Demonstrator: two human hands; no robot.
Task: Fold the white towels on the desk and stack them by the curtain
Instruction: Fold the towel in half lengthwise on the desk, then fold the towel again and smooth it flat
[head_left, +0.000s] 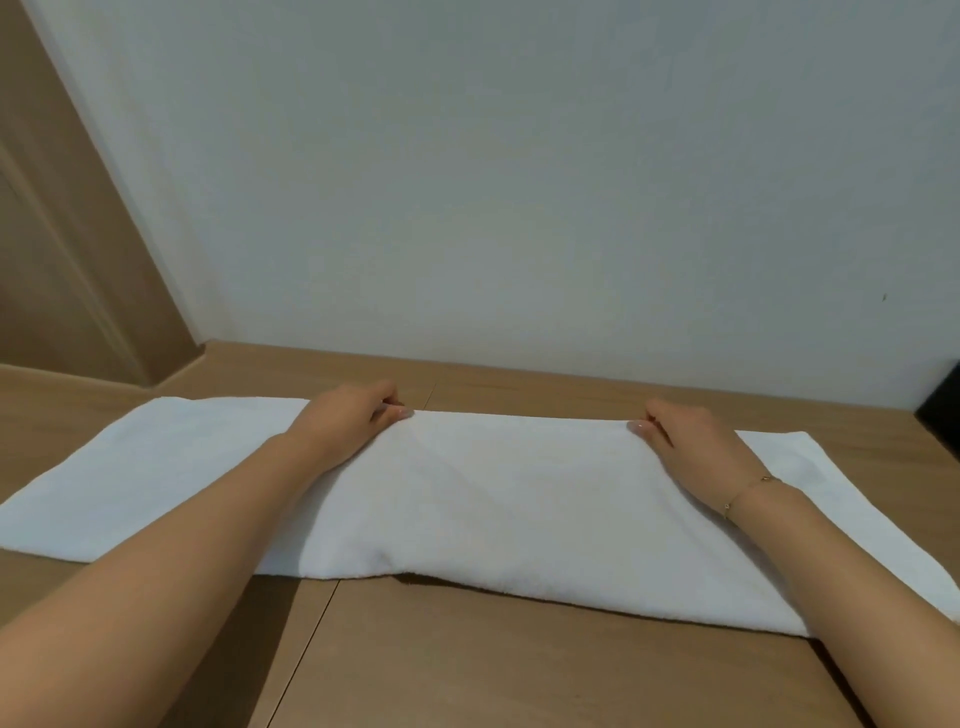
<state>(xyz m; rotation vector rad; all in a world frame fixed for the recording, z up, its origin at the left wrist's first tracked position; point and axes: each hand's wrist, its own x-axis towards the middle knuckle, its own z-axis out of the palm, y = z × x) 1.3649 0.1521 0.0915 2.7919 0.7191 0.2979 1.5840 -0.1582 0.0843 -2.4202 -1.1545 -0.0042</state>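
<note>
A long white towel (498, 499) lies spread across the wooden desk (519, 670), folded lengthwise so that a doubled layer covers its middle. My left hand (353, 415) pinches the far edge of the folded layer left of centre. My right hand (696, 441), with a thin bracelet at the wrist, pinches the same far edge to the right. Both forearms lie over the towel. The towel's ends stretch flat to the left and right beyond my hands.
A pale wall (519, 182) rises right behind the desk. A wooden panel (67, 234) stands at the back left corner. A dark object (943, 400) sits at the far right edge of the desk.
</note>
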